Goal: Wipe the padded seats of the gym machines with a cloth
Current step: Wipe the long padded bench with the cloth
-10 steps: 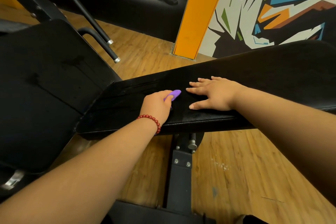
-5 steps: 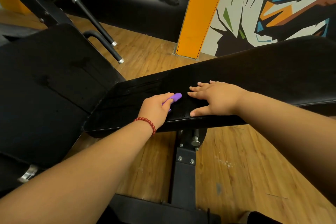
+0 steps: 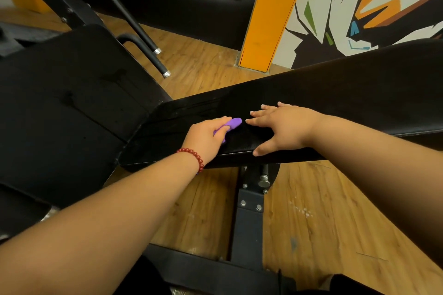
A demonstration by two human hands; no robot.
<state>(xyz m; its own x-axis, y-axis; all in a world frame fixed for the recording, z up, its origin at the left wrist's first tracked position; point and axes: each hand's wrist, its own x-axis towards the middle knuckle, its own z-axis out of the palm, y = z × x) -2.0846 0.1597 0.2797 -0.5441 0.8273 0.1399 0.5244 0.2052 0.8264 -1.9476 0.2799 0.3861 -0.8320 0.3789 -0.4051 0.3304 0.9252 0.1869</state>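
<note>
While your left hand (image 3: 206,134) pinches purple cloth (image 3: 232,124) on bench pad (image 3: 335,93), right hand (image 3: 284,129) lies spread flat alongside. Wiping step, likely; next sweep cloth along pad.

The long black padded bench seat (image 3: 335,93) spans centre to right, atop a black steel post (image 3: 248,223). On the seat, the left hand (image 3: 206,137) holds a small purple cloth (image 3: 232,124); the right hand (image 3: 285,127) lies just right of it. A broad black padded panel (image 3: 60,103) sits left of the seat, an orange square pillar (image 3: 266,14) behind.
</note>
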